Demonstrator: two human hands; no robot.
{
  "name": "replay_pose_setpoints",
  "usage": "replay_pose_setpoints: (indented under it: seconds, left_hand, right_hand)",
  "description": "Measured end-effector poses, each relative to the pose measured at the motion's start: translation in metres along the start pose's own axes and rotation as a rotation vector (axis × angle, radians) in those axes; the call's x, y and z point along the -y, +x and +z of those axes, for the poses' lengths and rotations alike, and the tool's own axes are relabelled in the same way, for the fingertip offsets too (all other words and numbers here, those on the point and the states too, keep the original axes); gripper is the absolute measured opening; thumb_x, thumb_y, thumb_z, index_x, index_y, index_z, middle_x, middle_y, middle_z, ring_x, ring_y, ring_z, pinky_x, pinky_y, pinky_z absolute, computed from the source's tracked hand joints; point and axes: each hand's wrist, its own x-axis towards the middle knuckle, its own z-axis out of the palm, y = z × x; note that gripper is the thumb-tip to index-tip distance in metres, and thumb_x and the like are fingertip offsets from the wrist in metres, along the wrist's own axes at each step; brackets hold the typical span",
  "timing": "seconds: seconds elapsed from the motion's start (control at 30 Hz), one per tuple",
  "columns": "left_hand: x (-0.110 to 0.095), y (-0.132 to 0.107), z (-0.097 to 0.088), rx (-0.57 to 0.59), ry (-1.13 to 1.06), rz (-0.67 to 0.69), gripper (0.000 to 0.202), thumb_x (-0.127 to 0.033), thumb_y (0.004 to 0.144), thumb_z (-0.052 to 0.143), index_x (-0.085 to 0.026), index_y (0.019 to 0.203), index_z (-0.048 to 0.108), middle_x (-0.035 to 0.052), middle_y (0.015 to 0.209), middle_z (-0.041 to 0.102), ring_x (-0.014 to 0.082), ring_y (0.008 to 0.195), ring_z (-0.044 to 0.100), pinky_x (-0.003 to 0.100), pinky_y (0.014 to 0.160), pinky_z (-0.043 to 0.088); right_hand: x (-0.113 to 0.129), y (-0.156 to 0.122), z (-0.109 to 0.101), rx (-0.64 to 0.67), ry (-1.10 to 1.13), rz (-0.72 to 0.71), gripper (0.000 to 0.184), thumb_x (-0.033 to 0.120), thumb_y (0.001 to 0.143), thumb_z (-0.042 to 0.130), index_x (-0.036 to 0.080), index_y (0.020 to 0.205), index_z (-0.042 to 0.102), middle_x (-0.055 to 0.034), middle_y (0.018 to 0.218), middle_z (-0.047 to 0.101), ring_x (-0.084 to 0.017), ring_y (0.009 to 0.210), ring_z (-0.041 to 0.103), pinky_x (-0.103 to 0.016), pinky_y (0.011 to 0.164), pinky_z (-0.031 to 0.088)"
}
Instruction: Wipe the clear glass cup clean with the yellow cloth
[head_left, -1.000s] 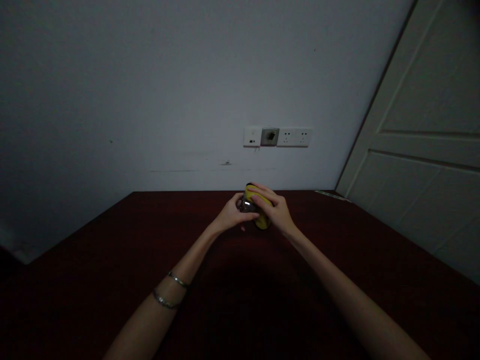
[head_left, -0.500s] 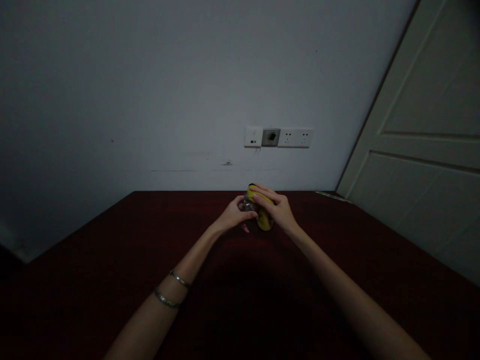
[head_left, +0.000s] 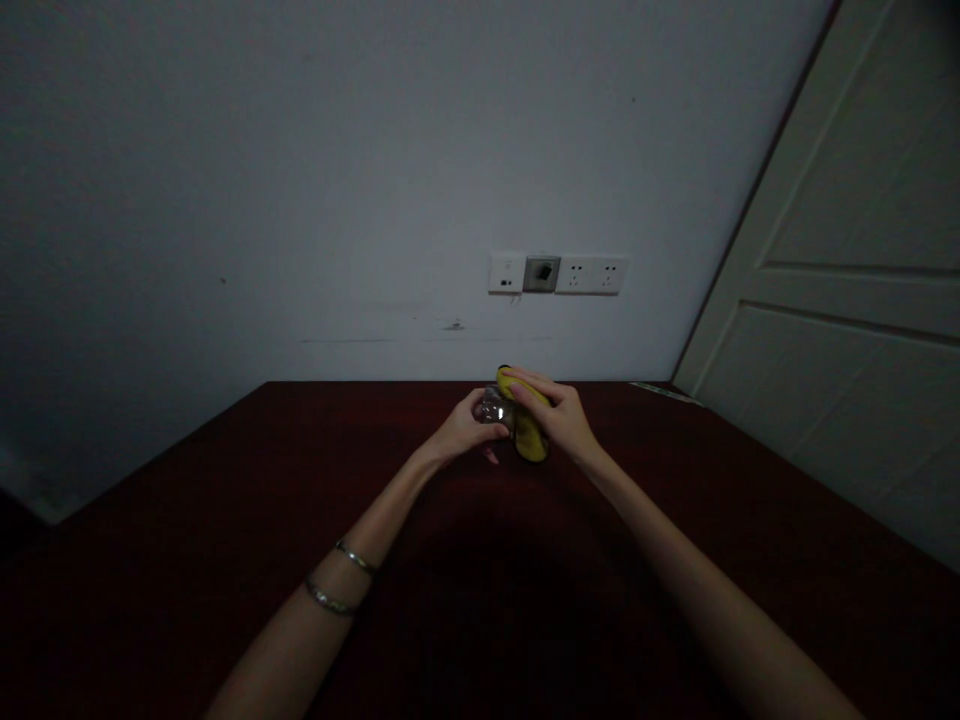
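My left hand (head_left: 466, 430) is closed around a small clear, shiny container (head_left: 495, 408), glass or plastic; its exact kind is hard to tell in the dim light. A yellow cloth (head_left: 531, 440) with a dark edge is gripped in my right hand (head_left: 553, 408). The cloth is folded under the fingers and lies against the container's right side, with a flap hanging below. My fingers and the cloth hide part of the container. Both hands are held close together over the far part of the dark red table (head_left: 337, 480).
Behind the table rises a pale wall (head_left: 337, 200) with a row of sockets (head_left: 589, 276) and a grey switch plate (head_left: 541, 273). A panelled door (head_left: 847, 290) stands on the right. Near it, a thin strip (head_left: 666, 393) lies at the table's back right edge.
The cloth and my right hand have shifted slightly on the container, showing more of its clear side. My left hand has moved a little to the left.
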Motion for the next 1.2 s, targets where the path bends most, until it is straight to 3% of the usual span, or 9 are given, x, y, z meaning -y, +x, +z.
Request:
replay_pose_setpoints:
  seconds: [0.1,0.33,0.43,0.57,0.67,0.73,0.87,1.0,1.2]
  left_hand:
    - [0.002,0.0,-0.002,0.027,0.001,0.005,0.073,-0.041,0.051,0.08,-0.016,0.108,0.043,0.0043,0.09,0.052,0.0131,0.068,0.056,0.024,0.044,0.055]
    - [0.008,0.0,-0.008,-0.028,0.016,0.037,0.068,-0.053,0.059,0.072,-0.015,0.106,0.043,0.0004,0.081,0.052,0.0069,0.047,0.053,0.027,0.041,0.053]
    - [0.008,0.0,-0.007,-0.01,0.028,0.022,0.07,-0.054,0.06,0.071,-0.015,0.109,0.04,-0.0017,0.075,0.052,0.0073,0.044,0.052,0.028,0.041,0.053]
    - [0.008,0.0,-0.004,0.034,0.059,0.017,0.071,-0.055,0.06,0.07,-0.015,0.11,0.039,-0.0024,0.071,0.052,0.0085,0.043,0.053,0.028,0.039,0.052]
    - [0.008,0.001,-0.004,0.044,0.046,0.005,0.067,-0.056,0.062,0.069,-0.015,0.107,0.041,-0.0022,0.072,0.052,0.0074,0.043,0.052,0.028,0.04,0.053]
    - [0.008,0.001,-0.006,0.03,0.015,-0.008,0.064,-0.057,0.063,0.067,-0.016,0.105,0.042,-0.0023,0.071,0.052,0.0063,0.042,0.05,0.028,0.04,0.053]
    - [0.004,0.001,-0.009,0.015,-0.012,-0.037,0.058,-0.06,0.068,0.061,-0.016,0.102,0.043,-0.0023,0.068,0.052,0.0054,0.041,0.048,0.027,0.04,0.053]
    - [-0.003,0.0,-0.008,0.014,0.007,-0.089,0.053,-0.059,0.072,0.057,-0.017,0.102,0.046,-0.0018,0.069,0.052,0.0058,0.042,0.049,0.026,0.04,0.053]
    - [-0.006,0.002,-0.002,0.023,0.016,-0.122,0.053,-0.06,0.074,0.053,-0.016,0.102,0.045,-0.004,0.062,0.049,0.0057,0.04,0.048,0.027,0.041,0.053]
  right_hand:
    - [-0.001,0.001,-0.003,-0.021,0.011,0.018,0.025,0.037,0.079,0.06,0.026,0.099,0.069,-0.0046,0.11,0.067,-0.021,0.108,0.058,-0.042,0.099,0.041]
    - [0.008,-0.011,0.006,0.093,-0.127,-0.244,0.024,0.028,0.08,0.059,0.031,0.102,0.067,-0.0018,0.126,0.056,-0.019,0.113,0.054,-0.039,0.099,0.04]
    - [0.002,-0.012,0.012,-0.022,-0.086,-0.183,0.023,0.029,0.081,0.058,0.029,0.102,0.068,-0.0035,0.121,0.059,-0.019,0.112,0.055,-0.038,0.099,0.04]
    - [-0.006,-0.006,0.011,-0.12,-0.005,0.006,0.025,0.035,0.079,0.058,0.024,0.099,0.069,-0.006,0.11,0.066,-0.022,0.108,0.058,-0.04,0.098,0.041]
    - [-0.007,-0.003,0.004,-0.064,0.011,0.066,0.03,0.037,0.08,0.056,0.022,0.103,0.067,-0.0065,0.113,0.065,-0.023,0.109,0.057,-0.041,0.1,0.039]
    - [-0.005,-0.003,-0.001,0.045,0.021,0.045,0.036,0.035,0.078,0.057,0.024,0.112,0.062,-0.0052,0.123,0.059,-0.023,0.117,0.051,-0.042,0.104,0.034]
    - [-0.003,-0.007,-0.005,0.283,0.043,0.013,0.073,0.027,0.066,0.068,0.028,0.134,0.039,-0.0045,0.139,0.042,-0.025,0.127,0.04,-0.042,0.108,0.028]
    - [-0.005,-0.012,0.0,0.238,-0.032,-0.001,0.091,0.027,0.06,0.075,0.028,0.139,0.029,-0.007,0.144,0.034,-0.025,0.131,0.034,-0.042,0.11,0.025]
    - [-0.007,-0.012,0.006,0.12,0.036,0.037,0.085,0.03,0.058,0.077,0.024,0.134,0.038,-0.0094,0.139,0.04,-0.024,0.127,0.039,-0.041,0.108,0.029]
